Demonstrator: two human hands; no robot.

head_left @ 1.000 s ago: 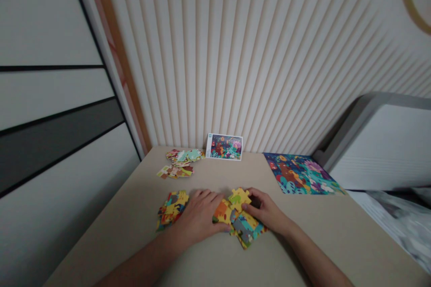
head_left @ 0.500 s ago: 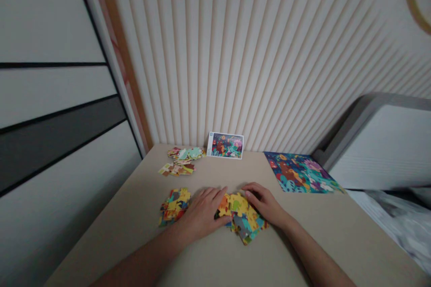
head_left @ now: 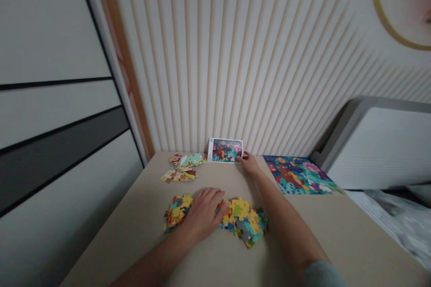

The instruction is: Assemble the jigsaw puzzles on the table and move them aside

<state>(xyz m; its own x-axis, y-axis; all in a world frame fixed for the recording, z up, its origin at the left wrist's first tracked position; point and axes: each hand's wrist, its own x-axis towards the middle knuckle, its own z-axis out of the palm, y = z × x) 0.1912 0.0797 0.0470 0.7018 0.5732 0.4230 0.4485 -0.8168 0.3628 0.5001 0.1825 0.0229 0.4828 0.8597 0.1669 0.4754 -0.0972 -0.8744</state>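
My left hand (head_left: 204, 215) lies palm down on the table between two piles of puzzle pieces, its fingers spread a little and its thumb over the edge of the right pile (head_left: 243, 219). The left pile (head_left: 178, 210) is partly behind that hand. At the back, my right hand (head_left: 248, 162) grips the lower right corner of a picture card (head_left: 225, 150), thumb in front and fingers at the side. The card leans upright against the ribbed wall.
More puzzle pieces (head_left: 185, 161) lie at the table's back left. A large colourful picture sheet (head_left: 301, 175) is flat at the back right. Beyond the table's right edge are a grey-white padded panel (head_left: 380, 143) and clear plastic wrapping (head_left: 397, 219).
My right hand has left the right pile and reached forward to the picture card's corner. My left hand stays almost where it was. The view has shifted slightly.
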